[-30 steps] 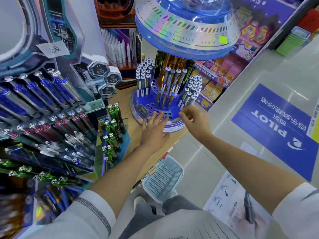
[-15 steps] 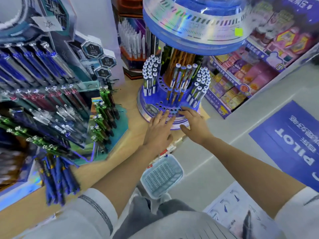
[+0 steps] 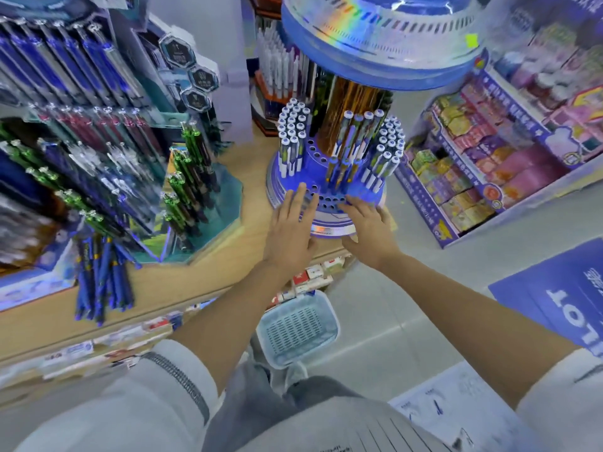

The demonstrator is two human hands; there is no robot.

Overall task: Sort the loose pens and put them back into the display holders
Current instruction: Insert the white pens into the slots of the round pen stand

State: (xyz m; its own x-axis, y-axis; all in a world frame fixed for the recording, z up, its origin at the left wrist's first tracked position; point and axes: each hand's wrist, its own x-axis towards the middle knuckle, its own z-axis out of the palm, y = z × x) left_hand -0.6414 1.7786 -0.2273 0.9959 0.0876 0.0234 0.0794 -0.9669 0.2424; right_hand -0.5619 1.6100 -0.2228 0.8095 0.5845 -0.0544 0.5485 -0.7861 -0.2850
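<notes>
step: steadying or spinning the round pen carousel (image 3: 329, 228), I reckon | left hand (image 3: 288, 230) flat, fingers spread on its holed ring | right hand (image 3: 370, 225) fingers straight on its front rim, pinching nothing | loose blue pens (image 3: 101, 282) heaped well left of the carousel | next: probably grab one and aim for an empty hole

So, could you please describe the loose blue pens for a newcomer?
On the wooden counter, look left of the round blue carousel holder, past the teal stand of green pens. The loose blue pens lie there in a heap, flat on the wood, not slotted upright.
</notes>
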